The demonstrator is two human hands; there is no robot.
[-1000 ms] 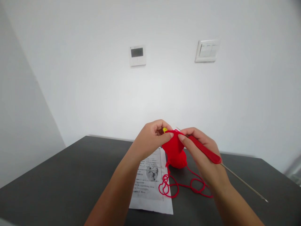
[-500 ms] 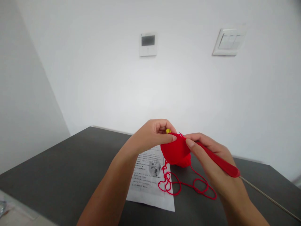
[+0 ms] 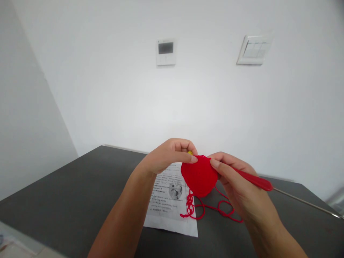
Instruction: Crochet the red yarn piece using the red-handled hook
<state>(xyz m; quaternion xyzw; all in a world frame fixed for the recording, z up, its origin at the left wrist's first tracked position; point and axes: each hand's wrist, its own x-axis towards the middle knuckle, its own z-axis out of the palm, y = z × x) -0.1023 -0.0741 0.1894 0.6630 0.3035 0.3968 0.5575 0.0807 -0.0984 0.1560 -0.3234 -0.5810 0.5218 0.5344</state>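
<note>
Grip closed on both sides: the left hand (image 3: 168, 157) pinches the upper edge of the red yarn piece (image 3: 200, 175) beside a yellow marker (image 3: 190, 153), while the right hand (image 3: 243, 184) holds a red handle (image 3: 259, 180) and pinches the same edge. If the pinch slackens, stitches could slip; a tug on the loose yarn (image 3: 212, 208) could snag its loops. Held above the desk (image 3: 80, 186) and paper (image 3: 163, 220), the roundish piece hangs rounded end down, without a clear long axis; the handle's metal shaft (image 3: 303, 201) slants down rightward.
</note>
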